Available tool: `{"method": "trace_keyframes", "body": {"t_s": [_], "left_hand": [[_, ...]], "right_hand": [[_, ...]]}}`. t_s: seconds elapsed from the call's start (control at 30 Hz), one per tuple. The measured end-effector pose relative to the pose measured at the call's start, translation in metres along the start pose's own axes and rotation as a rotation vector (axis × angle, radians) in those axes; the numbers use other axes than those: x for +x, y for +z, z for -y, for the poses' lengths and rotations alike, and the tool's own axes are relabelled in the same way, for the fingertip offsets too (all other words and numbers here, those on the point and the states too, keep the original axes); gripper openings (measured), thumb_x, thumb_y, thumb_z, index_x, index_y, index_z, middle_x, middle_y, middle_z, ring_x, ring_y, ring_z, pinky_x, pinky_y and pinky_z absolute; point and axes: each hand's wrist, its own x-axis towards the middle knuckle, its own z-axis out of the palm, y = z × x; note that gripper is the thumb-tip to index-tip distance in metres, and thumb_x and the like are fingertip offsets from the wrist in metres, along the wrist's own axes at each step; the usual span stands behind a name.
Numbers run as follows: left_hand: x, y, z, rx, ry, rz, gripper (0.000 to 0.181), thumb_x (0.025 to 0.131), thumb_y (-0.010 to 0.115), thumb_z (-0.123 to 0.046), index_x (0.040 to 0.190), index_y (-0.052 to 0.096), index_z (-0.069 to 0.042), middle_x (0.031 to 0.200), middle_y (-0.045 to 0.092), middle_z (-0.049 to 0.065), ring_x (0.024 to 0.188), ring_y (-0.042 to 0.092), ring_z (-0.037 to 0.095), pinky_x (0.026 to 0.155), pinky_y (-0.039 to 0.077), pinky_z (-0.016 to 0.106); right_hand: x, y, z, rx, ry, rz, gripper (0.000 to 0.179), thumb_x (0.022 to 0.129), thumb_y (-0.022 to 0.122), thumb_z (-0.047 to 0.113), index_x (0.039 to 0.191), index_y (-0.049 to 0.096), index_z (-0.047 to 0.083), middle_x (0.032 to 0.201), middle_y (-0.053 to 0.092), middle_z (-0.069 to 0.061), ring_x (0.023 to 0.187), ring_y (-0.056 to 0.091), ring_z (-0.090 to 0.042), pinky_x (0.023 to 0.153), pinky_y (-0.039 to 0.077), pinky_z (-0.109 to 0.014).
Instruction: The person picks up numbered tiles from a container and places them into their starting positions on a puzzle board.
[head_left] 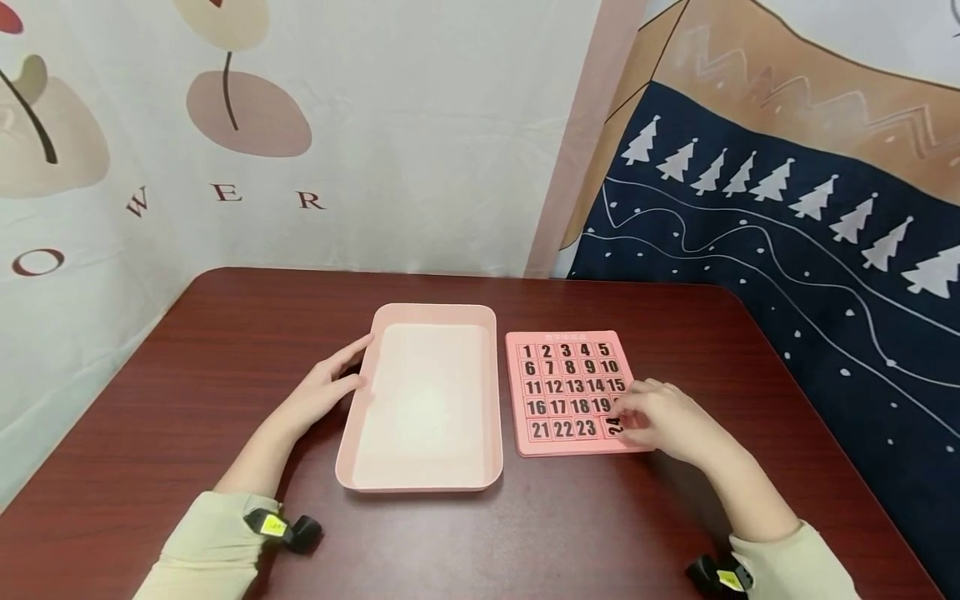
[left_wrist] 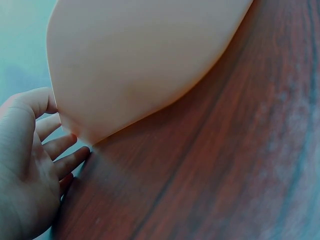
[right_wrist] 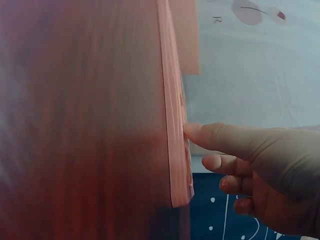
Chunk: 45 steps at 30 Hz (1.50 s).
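A pale pink tray (head_left: 491, 392) lies on the table, its inside white and bare. My left hand (head_left: 322, 392) touches the tray's left rim with fingertips and thumb; the fingers are fairly straight. To the tray's right is a pink number puzzle board (head_left: 517, 442) with black-numbered tiles in rows. Over its lower right corner is my right hand (head_left: 663, 421), fingers bent. The thumb (right_wrist: 200, 132) touches the board's top face, while the other fingers stand apart from it. Beside the thumb, the 24 tile (head_left: 613, 426) is turned sideways. The hand hides the corner beyond it.
The dark red-brown wooden table (head_left: 435, 546) has rounded far corners. Behind it hang a white printed cloth (head_left: 420, 167) and a navy cloth with white trees (head_left: 750, 225). A black wrist camera (head_left: 285, 531) sits on the left sleeve, another (head_left: 716, 577) on the right.
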Motion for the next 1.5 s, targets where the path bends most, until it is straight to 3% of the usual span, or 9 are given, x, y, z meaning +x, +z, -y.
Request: {"method": "trace_keyframes", "body": {"t_s": [0.27,0.47,0.63,0.8,1.1,1.33,1.5], "left_hand": [[0.002,0.001,-0.001,-0.006,0.003,0.006,0.064,0.093,0.054,-0.005,0.152,0.030,-0.011,0.148,0.035,0.021,0.134,0.031,0.034,0.091,0.032,0.012],[0.001,0.000,-0.001,-0.016,0.013,0.007,0.063,0.093,0.054,-0.004,0.151,0.029,-0.009,0.147,0.035,0.023,0.133,0.031,0.035,0.092,0.032,0.012],[0.002,0.000,0.000,-0.020,0.015,0.008,0.063,0.093,0.054,-0.005,0.152,0.030,-0.010,0.148,0.034,0.021,0.134,0.031,0.034,0.092,0.032,0.013],[0.001,-0.001,-0.001,-0.022,0.016,0.001,0.064,0.093,0.054,-0.004,0.151,0.030,-0.010,0.148,0.035,0.022,0.133,0.032,0.034,0.091,0.033,0.012],[0.001,-0.001,0.000,-0.025,0.018,-0.005,0.064,0.092,0.054,-0.003,0.151,0.031,-0.009,0.146,0.037,0.022,0.132,0.033,0.034,0.091,0.032,0.012],[0.000,-0.001,0.000,-0.015,0.009,-0.001,0.064,0.093,0.055,-0.004,0.151,0.030,-0.010,0.148,0.034,0.022,0.133,0.031,0.035,0.092,0.031,0.011],[0.001,0.000,0.001,-0.025,0.011,0.001,0.064,0.093,0.054,-0.003,0.151,0.030,-0.008,0.147,0.036,0.023,0.132,0.032,0.034,0.092,0.031,0.012]], "right_hand": [[0.004,-0.013,-0.006,-0.108,-0.201,0.049,0.037,0.072,0.080,0.008,0.104,0.074,0.026,0.106,0.062,-0.001,0.094,0.054,-0.022,0.083,0.043,-0.046],[0.008,-0.013,-0.015,-0.041,-0.294,0.085,0.045,0.075,0.080,0.005,0.112,0.073,0.029,0.102,0.058,0.007,0.089,0.052,-0.014,0.077,0.045,-0.037],[0.009,-0.007,-0.023,0.046,-0.304,0.107,0.049,0.077,0.077,0.001,0.114,0.071,0.032,0.097,0.052,0.011,0.084,0.048,-0.010,0.072,0.042,-0.029],[0.012,-0.004,-0.024,0.087,-0.286,0.134,0.047,0.077,0.076,0.002,0.110,0.072,0.035,0.104,0.052,0.012,0.095,0.049,-0.012,0.079,0.044,-0.034],[0.014,-0.008,-0.020,0.066,-0.306,0.144,0.045,0.077,0.075,-0.003,0.104,0.070,0.034,0.102,0.051,0.009,0.093,0.049,-0.014,0.079,0.044,-0.037],[0.013,-0.005,-0.024,0.039,-0.345,0.115,0.046,0.079,0.074,-0.001,0.106,0.067,0.035,0.098,0.050,0.010,0.086,0.048,-0.010,0.074,0.041,-0.031],[0.009,-0.002,-0.026,0.022,-0.354,0.090,0.049,0.079,0.073,-0.002,0.110,0.066,0.036,0.101,0.051,0.011,0.087,0.048,-0.009,0.076,0.042,-0.035]]}}
